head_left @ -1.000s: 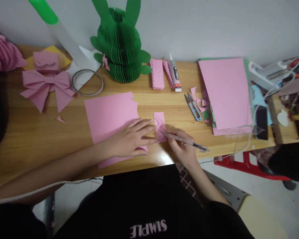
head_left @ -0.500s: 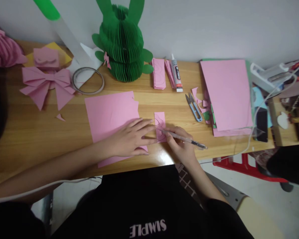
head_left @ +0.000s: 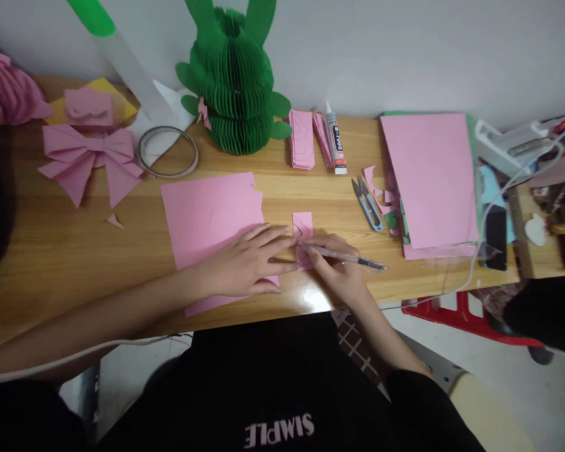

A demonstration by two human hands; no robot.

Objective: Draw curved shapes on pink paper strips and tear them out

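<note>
Beside the flat, spread left hand point(head_left: 245, 265) (grasping nothing), the right hand point(head_left: 343, 270) pinches a pen point(head_left: 328, 252) over a pink strip point(head_left: 303, 225), apparently drawing, the next stroke needing steadiness.

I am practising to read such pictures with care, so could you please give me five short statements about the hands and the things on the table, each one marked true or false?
1. The right hand holds a pen. True.
2. The left hand rests on the pink bow. False: it lies over the large pink sheet.
3. Curved lines are drawn on the small pink strip. True.
4. The snips lie to the left of the large pink sheet. False: they lie to its right.
5. The glue tube lies to the right of the green paper figure. True.
</note>
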